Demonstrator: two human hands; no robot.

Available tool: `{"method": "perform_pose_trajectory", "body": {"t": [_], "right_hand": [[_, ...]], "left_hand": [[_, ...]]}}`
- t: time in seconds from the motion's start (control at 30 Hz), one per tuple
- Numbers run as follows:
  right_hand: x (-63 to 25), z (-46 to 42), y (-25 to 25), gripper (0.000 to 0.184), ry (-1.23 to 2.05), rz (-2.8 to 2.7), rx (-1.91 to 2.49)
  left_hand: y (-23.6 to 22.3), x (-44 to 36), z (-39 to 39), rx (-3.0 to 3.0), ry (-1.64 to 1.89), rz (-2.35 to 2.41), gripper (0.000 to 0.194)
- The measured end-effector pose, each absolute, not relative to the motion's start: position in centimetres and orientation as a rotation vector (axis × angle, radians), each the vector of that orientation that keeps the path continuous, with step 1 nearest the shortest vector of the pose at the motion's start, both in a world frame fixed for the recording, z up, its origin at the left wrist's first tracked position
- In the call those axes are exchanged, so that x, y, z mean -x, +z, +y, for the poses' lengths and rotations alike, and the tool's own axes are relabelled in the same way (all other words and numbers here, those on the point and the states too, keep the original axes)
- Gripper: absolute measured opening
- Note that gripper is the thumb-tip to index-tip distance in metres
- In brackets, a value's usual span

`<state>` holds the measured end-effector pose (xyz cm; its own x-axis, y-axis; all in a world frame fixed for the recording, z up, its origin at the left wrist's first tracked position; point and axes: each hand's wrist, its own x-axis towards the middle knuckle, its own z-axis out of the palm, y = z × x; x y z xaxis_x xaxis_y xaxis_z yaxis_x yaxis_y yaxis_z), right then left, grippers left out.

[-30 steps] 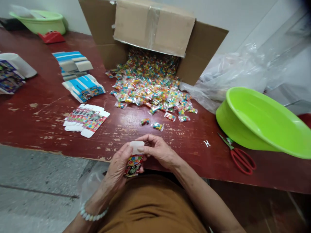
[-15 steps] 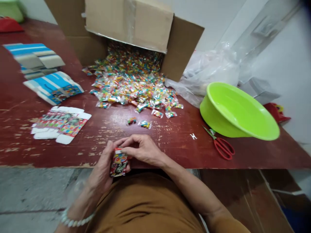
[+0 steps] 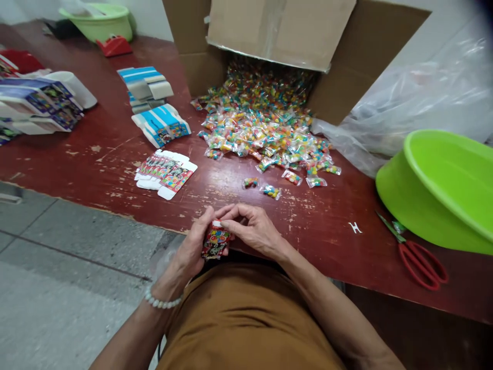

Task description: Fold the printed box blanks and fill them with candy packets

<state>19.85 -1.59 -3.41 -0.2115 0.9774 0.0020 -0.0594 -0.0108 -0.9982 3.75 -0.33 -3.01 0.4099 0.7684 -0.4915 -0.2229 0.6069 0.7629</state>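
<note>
A small red printed candy box is held close to my body at the table's front edge. My left hand wraps around its side and back, with a beaded bracelet on the wrist. The fingers of my right hand pinch the box's white top flap. Whether anything lies inside the box is hidden. Beyond my hands, two candy packets lie on the table. A fanned stack of flat red cartons sits to the left.
Many candy packets spill from a large cardboard box. On the right are a green basin, red-handled scissors and a white scrap. Blue cartons, purple cartons and a red tape dispenser stand left.
The view has swung left, bringing the purple cartons and another green basin into sight. Both hands keep the same hold on the candy box, with fingers still at its top flap.
</note>
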Motion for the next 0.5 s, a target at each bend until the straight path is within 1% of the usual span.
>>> {"method": "perform_pose_trajectory", "body": {"t": [0.1,0.17,0.2,0.27,0.33,0.43,0.5], "right_hand": [[-19.3,-1.6,-3.7,0.013,1.239,-1.443,1.007],[-18.9,-1.7,-4.1,0.008,1.188,-1.496,0.978],[-18.6,-1.7,-4.4,0.01,1.213,-1.501,0.958],[-18.3,-1.8,-5.1,0.016,1.312,-1.484,0.93],[-18.3,-1.9,-5.8,0.021,1.381,-1.448,0.956],[-18.7,-2.0,-7.0,0.025,1.368,-1.369,1.078],[-19.0,-2.0,-7.6,0.028,1.366,-1.324,1.137]], "left_hand": [[-2.4,-3.4,0.1,-0.654,0.788,0.974,0.047],[-2.3,-3.0,0.4,-0.651,0.837,0.987,0.044],[-2.3,-2.8,0.4,-0.665,0.862,0.996,0.043],[-2.4,-2.0,0.2,-0.736,0.906,1.016,0.042],[-2.6,-0.8,-0.5,-0.848,0.906,1.068,0.047],[-2.3,1.6,-1.5,-1.072,0.92,1.239,0.053],[-2.0,3.4,-1.4,-1.21,1.018,1.384,0.048]]}}
